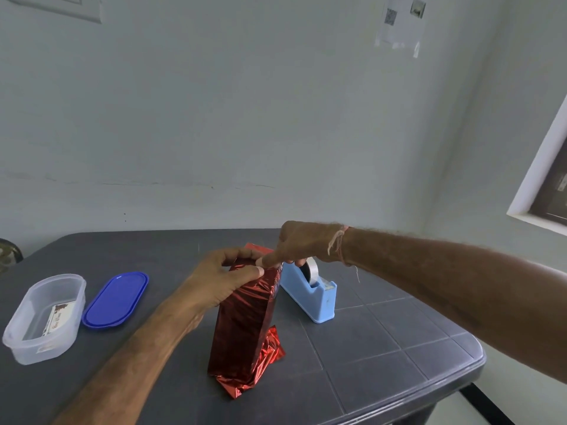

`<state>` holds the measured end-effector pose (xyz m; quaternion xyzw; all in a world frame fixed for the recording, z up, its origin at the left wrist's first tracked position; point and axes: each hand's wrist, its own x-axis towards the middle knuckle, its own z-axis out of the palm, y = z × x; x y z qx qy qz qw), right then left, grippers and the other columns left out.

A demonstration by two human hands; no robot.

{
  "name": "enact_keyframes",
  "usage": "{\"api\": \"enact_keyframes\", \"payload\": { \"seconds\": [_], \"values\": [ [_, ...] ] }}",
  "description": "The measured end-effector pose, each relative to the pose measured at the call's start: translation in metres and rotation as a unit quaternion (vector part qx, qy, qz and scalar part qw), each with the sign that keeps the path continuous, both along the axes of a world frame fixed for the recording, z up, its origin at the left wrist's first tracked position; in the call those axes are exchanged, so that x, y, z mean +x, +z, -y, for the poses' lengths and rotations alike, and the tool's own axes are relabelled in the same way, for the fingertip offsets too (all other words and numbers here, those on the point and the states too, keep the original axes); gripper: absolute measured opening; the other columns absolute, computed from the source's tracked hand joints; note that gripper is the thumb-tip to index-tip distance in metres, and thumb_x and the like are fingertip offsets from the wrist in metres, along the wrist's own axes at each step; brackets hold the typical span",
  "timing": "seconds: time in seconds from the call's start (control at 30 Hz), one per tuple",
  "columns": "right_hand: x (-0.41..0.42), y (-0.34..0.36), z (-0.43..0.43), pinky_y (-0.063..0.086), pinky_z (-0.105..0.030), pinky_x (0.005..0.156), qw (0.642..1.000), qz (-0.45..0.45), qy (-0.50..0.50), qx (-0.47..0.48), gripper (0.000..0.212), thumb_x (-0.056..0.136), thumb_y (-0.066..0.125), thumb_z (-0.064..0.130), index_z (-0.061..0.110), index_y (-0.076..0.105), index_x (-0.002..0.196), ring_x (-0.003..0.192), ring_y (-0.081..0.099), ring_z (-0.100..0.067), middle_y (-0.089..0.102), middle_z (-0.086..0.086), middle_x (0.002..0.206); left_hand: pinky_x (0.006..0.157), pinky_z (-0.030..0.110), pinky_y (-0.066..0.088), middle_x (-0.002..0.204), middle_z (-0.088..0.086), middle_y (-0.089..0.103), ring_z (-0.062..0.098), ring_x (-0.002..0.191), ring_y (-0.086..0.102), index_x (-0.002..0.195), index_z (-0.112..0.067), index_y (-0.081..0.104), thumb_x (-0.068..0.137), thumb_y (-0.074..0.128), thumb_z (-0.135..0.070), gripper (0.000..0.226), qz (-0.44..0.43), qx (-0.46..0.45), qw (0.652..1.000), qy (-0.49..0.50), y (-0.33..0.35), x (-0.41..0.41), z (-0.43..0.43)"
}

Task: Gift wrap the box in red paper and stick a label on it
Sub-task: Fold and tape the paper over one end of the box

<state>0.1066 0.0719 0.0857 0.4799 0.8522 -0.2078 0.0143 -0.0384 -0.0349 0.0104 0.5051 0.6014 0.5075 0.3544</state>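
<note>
Grey desk carries an upright red-wrapped box; left hand grips its top, right hand presses one finger there, other fingers' hold unclear.

The tape roll is partly hidden by the right hand. The words on the label cannot be read.

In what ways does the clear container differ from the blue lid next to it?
The clear container is see-through and deep; the blue lid is opaque and flat. The container holds a printed card; the lid lies bare, off the container. Both are long ovals resting on the dark table, left of the red-wrapped box.
</note>
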Motion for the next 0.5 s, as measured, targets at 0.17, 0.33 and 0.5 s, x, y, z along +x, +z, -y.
{"api": "enact_keyframes", "payload": {
  "seconds": [0.17,0.33,0.5],
  "values": [
    [-0.005,0.007,0.000,0.041,-0.025,0.063,0.999,0.042,0.022,0.010,0.044,0.087,0.072,0.057,0.021,0.066,0.061,0.061,0.049,-0.011,0.056,0.002,0.068,0.069,0.020,0.043,0.103,-0.016,0.069,-0.002,0.090,0.062,0.104,-0.034,0.075,0.088,0.078,-0.023,0.020,-0.004,0.001,1.000,0.005,0.000,0.000,0.001],
    [-0.012,0.011,-0.001,0.038,-0.018,0.053,0.997,0.069,0.033,0.009,0.043,0.090,0.070,0.054,0.017,0.066,0.068,0.051,0.045,-0.008,0.052,0.005,0.060,0.071,0.020,0.039,0.102,-0.015,0.072,-0.001,0.089,0.062,0.106,-0.034,0.076,0.089,0.077,-0.023,0.020,-0.005,-0.002,1.000,0.002,0.001,-0.001,0.003],
    [-0.013,0.013,-0.003,0.042,-0.016,0.056,0.996,0.079,0.036,0.004,0.042,0.091,0.068,0.054,0.017,0.066,0.072,0.055,0.050,-0.007,0.057,0.005,0.065,0.073,0.023,0.040,0.102,-0.015,0.071,-0.001,0.091,0.060,0.107,-0.034,0.075,0.089,0.078,-0.023,0.022,0.000,-0.004,1.000,0.005,0.001,-0.002,0.005]
  ]
}}
